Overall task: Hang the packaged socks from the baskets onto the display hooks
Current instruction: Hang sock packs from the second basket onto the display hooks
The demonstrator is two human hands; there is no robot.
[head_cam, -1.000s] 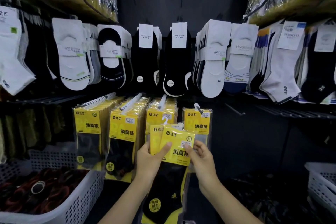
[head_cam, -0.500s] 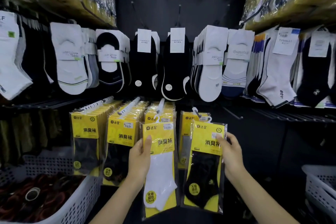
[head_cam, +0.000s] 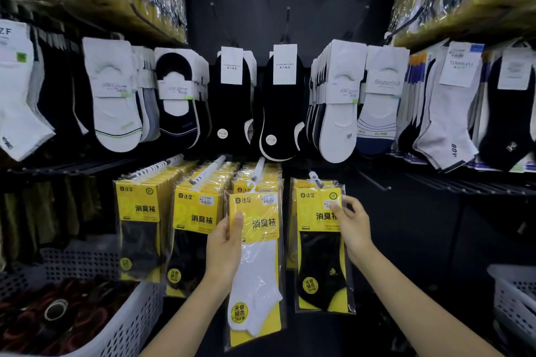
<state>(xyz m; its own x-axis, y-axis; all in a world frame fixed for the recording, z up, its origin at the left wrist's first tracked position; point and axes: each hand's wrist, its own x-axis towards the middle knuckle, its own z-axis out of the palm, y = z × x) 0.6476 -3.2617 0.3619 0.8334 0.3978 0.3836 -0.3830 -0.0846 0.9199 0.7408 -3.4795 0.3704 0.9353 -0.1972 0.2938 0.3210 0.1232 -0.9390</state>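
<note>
The white-sock packet (head_cam: 256,258) is a clear plastic sleeve with a yellow printed card and one white ankle sock inside. It hangs upright in the left hand (head_cam: 224,243), which grasps it by the left edge with the thumb laid over the front of the card. Held this way, its small white plastic hanger (head_cam: 251,186) is free at the top, just in front of the third hook (head_cam: 259,166), probably so it can be slipped on there. Just beside it to the right is the black-sock packet (head_cam: 322,252), the same yellow-and-clear sleeve with a black sock. It sits at the tip of the fourth hook (head_cam: 316,178). The right hand (head_cam: 352,220) pinches its upper right corner between thumb and fingers, seemingly to steady it while it seats. Whether its hanger is fully over the hook cannot be told.

Two packets are in hand, one per hand. Four white-tipped hooks in the lower row carry yellow packets. The first hook (head_cam: 156,166), second hook (head_cam: 207,171) and third are packed deep, while the fourth holds only a few. Further right, a bare black metal hook (head_cam: 374,181) juts out.

There are two white perforated plastic baskets. The left basket (head_cam: 130,324) holds dark and reddish goods too blurred to name, and the right basket (head_cam: 513,295) hides its contents. Above hangs a row of loose black and white low-cut socks (head_cam: 278,101) with paper bands.
</note>
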